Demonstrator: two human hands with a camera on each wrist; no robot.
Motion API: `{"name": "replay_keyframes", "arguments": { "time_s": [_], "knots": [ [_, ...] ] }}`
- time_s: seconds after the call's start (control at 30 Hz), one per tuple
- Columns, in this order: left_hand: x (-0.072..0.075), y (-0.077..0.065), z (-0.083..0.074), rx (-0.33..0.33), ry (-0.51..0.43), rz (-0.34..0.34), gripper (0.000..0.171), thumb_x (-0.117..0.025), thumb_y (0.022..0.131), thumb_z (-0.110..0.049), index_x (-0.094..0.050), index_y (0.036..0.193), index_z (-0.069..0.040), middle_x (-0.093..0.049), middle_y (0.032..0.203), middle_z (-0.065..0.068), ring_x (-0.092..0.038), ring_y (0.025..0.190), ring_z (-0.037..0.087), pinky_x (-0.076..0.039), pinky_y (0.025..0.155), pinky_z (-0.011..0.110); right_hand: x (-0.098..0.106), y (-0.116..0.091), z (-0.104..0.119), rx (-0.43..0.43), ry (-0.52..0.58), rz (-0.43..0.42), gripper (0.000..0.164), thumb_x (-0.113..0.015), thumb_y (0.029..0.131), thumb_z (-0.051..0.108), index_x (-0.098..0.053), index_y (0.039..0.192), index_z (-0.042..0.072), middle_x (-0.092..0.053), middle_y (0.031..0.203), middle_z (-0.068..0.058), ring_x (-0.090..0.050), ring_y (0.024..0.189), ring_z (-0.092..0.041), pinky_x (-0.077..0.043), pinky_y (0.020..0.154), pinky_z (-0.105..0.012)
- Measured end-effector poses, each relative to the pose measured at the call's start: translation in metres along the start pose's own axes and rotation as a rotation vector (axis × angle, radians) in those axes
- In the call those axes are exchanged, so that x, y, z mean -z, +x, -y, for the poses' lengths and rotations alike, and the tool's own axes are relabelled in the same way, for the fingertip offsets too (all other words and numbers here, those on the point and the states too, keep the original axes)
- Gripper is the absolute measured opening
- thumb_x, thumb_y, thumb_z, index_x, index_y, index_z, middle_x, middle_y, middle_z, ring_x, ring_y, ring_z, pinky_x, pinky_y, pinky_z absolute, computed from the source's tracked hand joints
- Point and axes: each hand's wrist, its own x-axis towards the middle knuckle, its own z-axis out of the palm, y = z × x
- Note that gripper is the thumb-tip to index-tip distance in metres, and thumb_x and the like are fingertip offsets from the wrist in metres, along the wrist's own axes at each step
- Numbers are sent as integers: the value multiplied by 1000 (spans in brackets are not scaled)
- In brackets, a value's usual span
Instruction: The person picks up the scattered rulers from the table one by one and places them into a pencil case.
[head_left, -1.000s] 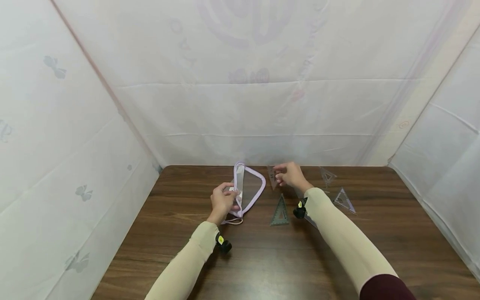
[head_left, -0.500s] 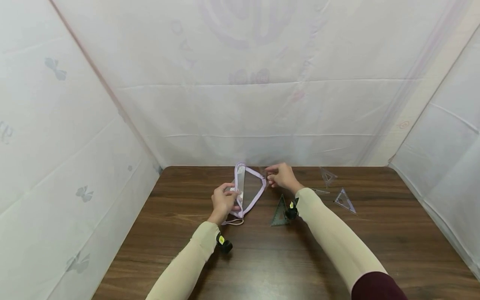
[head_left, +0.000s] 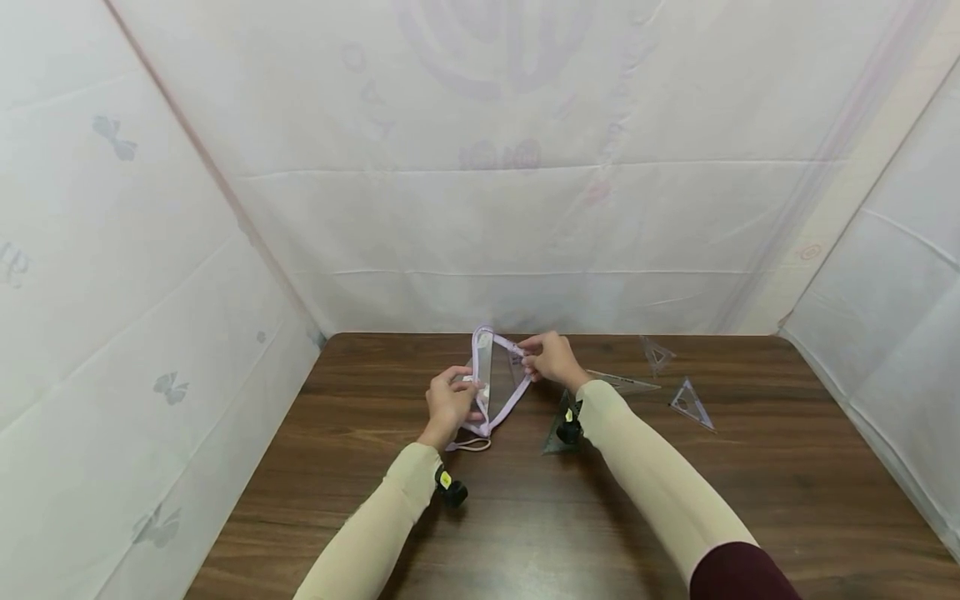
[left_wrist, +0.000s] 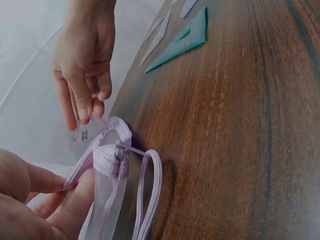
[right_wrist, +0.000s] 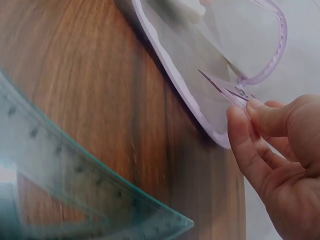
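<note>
A mesh pouch with a lilac zip edge stands with its mouth spread, its wrist loop hanging at the near corner. My left hand pinches the pouch's edge between thumb and fingers. At the far side of the mouth, my right hand pinches a small clear set square with dark printed marks. In the right wrist view, its pointed corner overlaps the inside of the pouch. Behind the right wrist lies a green set square, partly hidden by the wrist camera.
Several clear set squares lie to the right: a long thin one, one near the back edge and a purple-tinted one. The brown wooden table meets white sheeting at its back and sides.
My right hand has moved left with the clear set square, from beside the pouch to its mouth. The long clear set square now shows more. My left hand keeps its pinch on the pouch.
</note>
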Motion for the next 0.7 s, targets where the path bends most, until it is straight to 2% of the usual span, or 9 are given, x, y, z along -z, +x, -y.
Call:
{"name": "replay_keyframes", "arguments": {
  "time_s": [0.13,0.3,0.7],
  "knots": [
    [1,0,0,11,-16,7,24,-65,95,7,-67,118,0,-77,98,19,-76,72,30,-64,49,40,-8,2,-1,-15,5,-1,30,-69,90,-13,-72,118,-7,-72,88,-16,-67,57,-15,-64,53,-31],
    [2,1,2,33,-43,16,24,-67,95,6,-65,118,0,-76,100,20,-76,75,31,-65,52,42,-16,3,-2,-36,33,-5,29,-70,89,-13,-73,117,-7,-73,83,-13,-68,59,-17,-64,53,-31],
    [5,2,4,37,-74,25,25,-70,94,4,-64,118,1,-75,98,18,-71,63,20,-65,52,42,-31,4,-1,-22,24,-17,27,-71,90,-10,-73,117,-6,-76,94,-15,-70,59,-17,-64,52,-30]
  ]
}}
